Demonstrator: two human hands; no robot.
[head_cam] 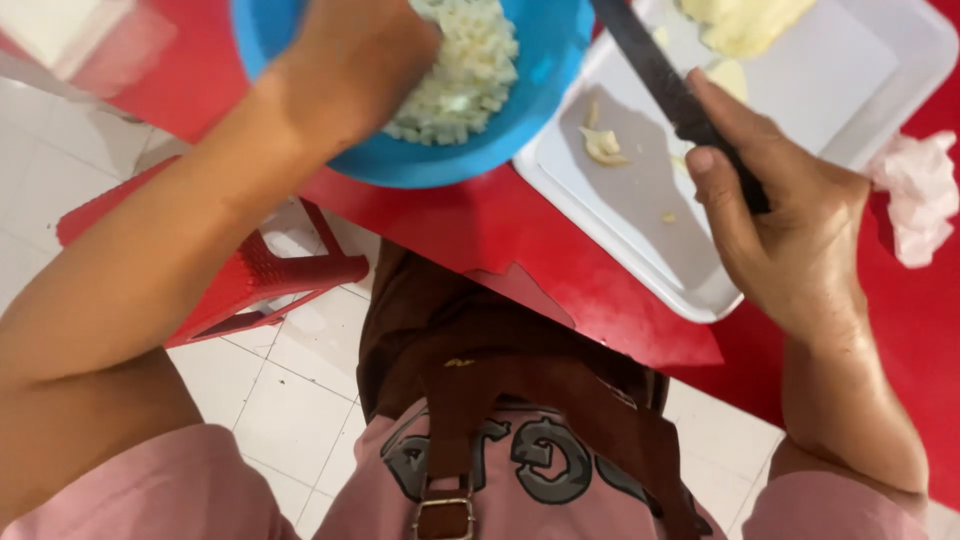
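Here: your left hand point(350, 60) rests in the blue bowl point(545, 75) of diced white pieces point(465, 75), grip unclear; your right hand point(790, 235) is closed round a dark knife point(655, 65) over the white tray point(640, 215) on the red bench point(480, 225).

The left hand point(345, 60) covers part of the blue bowl point(540, 90), its fingers lost among the chopped white pieces point(465, 70), the bowl's far rim cut by the top edge. The knife point(655, 70) in the right hand point(790, 220) runs out of view above, its handle buried in the fist. Beyond it, pale food point(740, 22) is cropped.
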